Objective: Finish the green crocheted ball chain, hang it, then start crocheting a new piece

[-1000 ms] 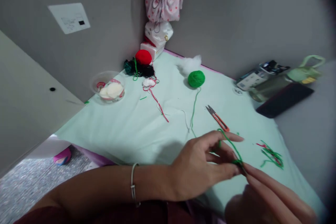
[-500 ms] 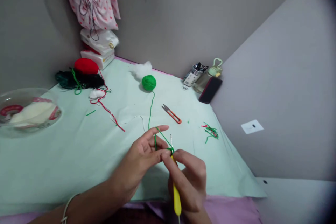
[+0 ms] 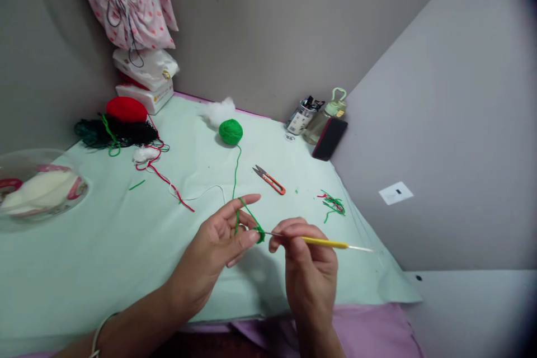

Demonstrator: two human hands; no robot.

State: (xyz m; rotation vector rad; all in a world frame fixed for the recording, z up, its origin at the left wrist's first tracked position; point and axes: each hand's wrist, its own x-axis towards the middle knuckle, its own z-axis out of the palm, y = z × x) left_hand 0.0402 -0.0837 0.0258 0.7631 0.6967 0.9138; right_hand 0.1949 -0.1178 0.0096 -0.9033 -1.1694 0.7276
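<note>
My left hand (image 3: 218,249) pinches a small green crochet piece (image 3: 259,233) between thumb and fingers, with the green yarn strand (image 3: 235,170) looped over its raised index finger. That strand runs back to a green yarn ball (image 3: 230,131) on the mint-green cloth (image 3: 104,246). My right hand (image 3: 310,268) grips a yellow-handled crochet hook (image 3: 325,243), held nearly level, its metal tip in the green piece.
Orange thread snips (image 3: 269,179) lie beyond my hands. Yarn scraps (image 3: 333,204) sit at right. A red yarn ball (image 3: 126,109), dark yarn (image 3: 115,131), a clear bowl (image 3: 39,187), a phone (image 3: 329,138), a bottle and a pink bag (image 3: 134,3) line the edges.
The view swung right and settled. My right hand turned the crochet hook from upright to nearly level, handle pointing right. The left hand kept its pinch on the green piece.
</note>
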